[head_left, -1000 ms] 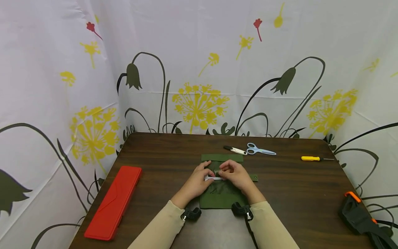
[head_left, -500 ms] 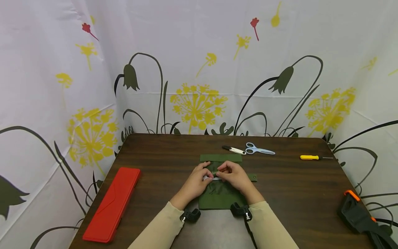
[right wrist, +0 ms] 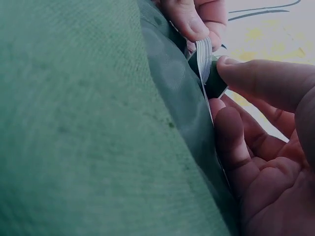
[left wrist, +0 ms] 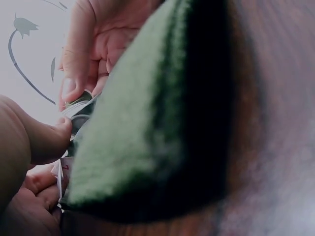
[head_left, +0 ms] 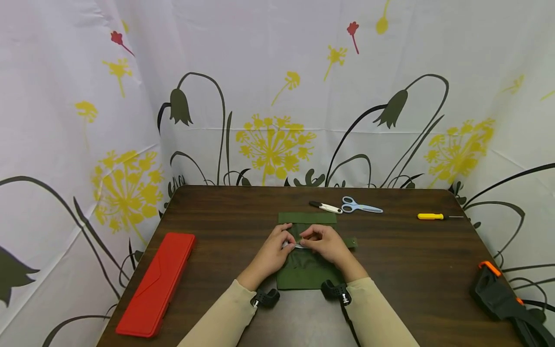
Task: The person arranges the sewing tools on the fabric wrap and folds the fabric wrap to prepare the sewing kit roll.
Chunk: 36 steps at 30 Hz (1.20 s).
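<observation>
Pinching a narrow white ribbed strip, the left hand has its thumb tip against one end, as the right wrist view shows. The right hand closes its thumb and a bent finger on a small dark green piece, which lies against the strip just beyond those fingertips. Strip and piece thus sit between the two hands, whose fingertips are close together but apart.

Under both hands is a flat green woven cloth on a dark brown wood-grain table. The grip is over its middle: one wide green part reaches back between the wrists, a straight green band lies past the fingertips, and a slim green tab sticks out beyond the right hand. In the left wrist view a blurred green edge covers much of the fingers' work.

Each wrist, below a beige sleeve, wears a small black device. Well to the left of the hands lies a long red case. Beyond the cloth are a slim black-and-white tool and pale blue scissors, just beside each other; farther right, a yellow-handled screwdriver. A black and orange object is at the table's right edge.
</observation>
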Each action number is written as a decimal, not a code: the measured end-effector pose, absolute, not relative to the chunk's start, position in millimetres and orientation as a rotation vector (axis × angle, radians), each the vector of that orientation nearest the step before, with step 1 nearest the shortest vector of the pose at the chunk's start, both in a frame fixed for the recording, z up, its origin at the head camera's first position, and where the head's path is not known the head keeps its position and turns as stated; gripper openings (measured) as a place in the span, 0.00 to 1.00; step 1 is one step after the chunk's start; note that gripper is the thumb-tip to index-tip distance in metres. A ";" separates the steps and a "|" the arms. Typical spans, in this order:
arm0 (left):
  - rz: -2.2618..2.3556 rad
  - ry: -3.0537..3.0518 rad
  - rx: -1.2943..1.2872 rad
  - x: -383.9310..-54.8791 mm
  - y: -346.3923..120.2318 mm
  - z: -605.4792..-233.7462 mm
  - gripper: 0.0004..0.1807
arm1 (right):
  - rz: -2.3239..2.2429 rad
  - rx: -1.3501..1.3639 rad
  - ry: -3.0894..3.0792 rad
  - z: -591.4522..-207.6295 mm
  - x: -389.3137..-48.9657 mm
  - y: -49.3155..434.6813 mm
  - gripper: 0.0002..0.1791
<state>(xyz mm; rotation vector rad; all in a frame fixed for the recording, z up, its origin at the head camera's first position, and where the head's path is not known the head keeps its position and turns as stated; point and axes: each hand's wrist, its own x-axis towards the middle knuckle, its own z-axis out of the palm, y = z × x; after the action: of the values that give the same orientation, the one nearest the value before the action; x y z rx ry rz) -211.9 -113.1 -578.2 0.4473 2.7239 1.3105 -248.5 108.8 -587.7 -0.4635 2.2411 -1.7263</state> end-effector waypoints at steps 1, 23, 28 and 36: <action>1.312 2.724 0.448 -211.7 -113.2 -578.5 0.04 | -1.717 -0.467 2.245 -587.6 -248.1 108.6 0.09; 1.367 2.699 0.470 -211.9 -113.7 -579.0 0.06 | -1.489 -0.614 2.377 -587.5 -248.9 106.6 0.10; 1.354 2.709 0.480 -213.9 -114.7 -581.5 0.06 | -1.387 -0.708 2.505 -588.4 -246.4 100.6 0.16; 1.403 2.696 0.488 -214.5 -114.0 -580.8 0.06 | -1.353 -0.652 2.585 -584.1 -242.6 97.3 0.13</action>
<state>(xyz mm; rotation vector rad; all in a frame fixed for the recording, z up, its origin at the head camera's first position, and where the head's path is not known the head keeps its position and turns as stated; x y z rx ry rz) -214.5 -114.0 -580.8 0.4880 2.6957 1.4028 -242.6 97.3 -584.1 -0.6523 2.5853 -1.3534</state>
